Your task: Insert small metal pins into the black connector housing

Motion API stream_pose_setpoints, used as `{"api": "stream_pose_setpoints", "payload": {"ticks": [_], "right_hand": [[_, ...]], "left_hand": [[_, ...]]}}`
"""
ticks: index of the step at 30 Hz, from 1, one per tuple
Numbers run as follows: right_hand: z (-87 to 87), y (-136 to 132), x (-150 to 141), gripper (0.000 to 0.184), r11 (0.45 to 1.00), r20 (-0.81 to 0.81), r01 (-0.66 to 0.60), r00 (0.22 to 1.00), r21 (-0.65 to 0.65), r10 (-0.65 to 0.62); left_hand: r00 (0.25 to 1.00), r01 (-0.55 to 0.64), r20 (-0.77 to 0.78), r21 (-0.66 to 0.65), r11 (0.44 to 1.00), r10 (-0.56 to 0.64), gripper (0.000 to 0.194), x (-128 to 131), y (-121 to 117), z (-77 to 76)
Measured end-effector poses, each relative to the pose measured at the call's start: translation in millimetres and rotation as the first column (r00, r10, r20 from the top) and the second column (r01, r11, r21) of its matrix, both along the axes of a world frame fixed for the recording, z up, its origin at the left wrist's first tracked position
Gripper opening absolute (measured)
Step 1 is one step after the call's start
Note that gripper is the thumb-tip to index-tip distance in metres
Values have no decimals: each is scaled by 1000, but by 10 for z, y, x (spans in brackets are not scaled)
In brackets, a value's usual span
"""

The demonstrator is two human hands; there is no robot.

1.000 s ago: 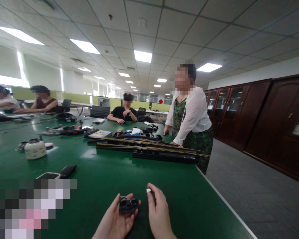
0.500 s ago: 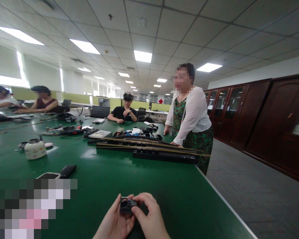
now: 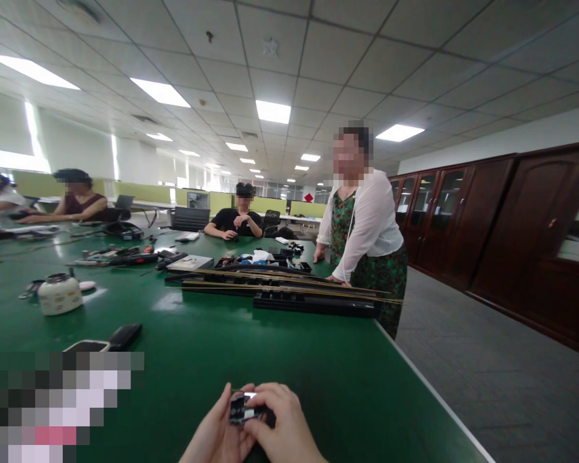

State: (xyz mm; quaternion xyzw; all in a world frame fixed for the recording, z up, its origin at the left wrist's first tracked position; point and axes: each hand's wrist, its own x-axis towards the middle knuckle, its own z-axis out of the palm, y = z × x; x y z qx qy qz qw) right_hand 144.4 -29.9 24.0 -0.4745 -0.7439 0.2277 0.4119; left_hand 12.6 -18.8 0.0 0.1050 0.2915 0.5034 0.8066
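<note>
Near the front edge of the green table, both hands hold a small black plastic part (image 3: 236, 411) with an open, hollow-looking face and pale, shiny patches. My left hand (image 3: 215, 429) cradles it from the left and below, thumb along its left side. From the right, my right hand (image 3: 285, 421) closes its thumb and bent fingers on the part's right side and covers some of it. The exact kind of part is too small to make out.
Long black rails (image 3: 313, 303) with thin yellowish strips lie across the table ahead, a pale flat box (image 3: 190, 263) behind them. A cream jar (image 3: 60, 294) and a dark flat object (image 3: 125, 336) are to the left. One person (image 3: 367, 212) stands beyond; others sit around.
The black part has turned in my hands, so more of its hollow face and pale patches show. My right fingers have shifted over its top. The whole view has swung slightly.
</note>
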Motion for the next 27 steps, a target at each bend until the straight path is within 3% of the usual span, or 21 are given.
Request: {"api": "stream_pose_setpoints", "payload": {"ticks": [7,16,27], "right_hand": [[22,3,11,19,1000,-7,-2,1000,-22,2],[176,-98,17,25,998,-39,-30,999,-53,28],[82,-31,30,34,994,-47,-36,998,-101,32]], "left_hand": [[999,7,-43,9,1000,-6,17,9,-22,40],[986,-37,-161,34,999,43,44,21,-44,41],[974,-50,-215,75,996,65,32,14,-44,30]]}}
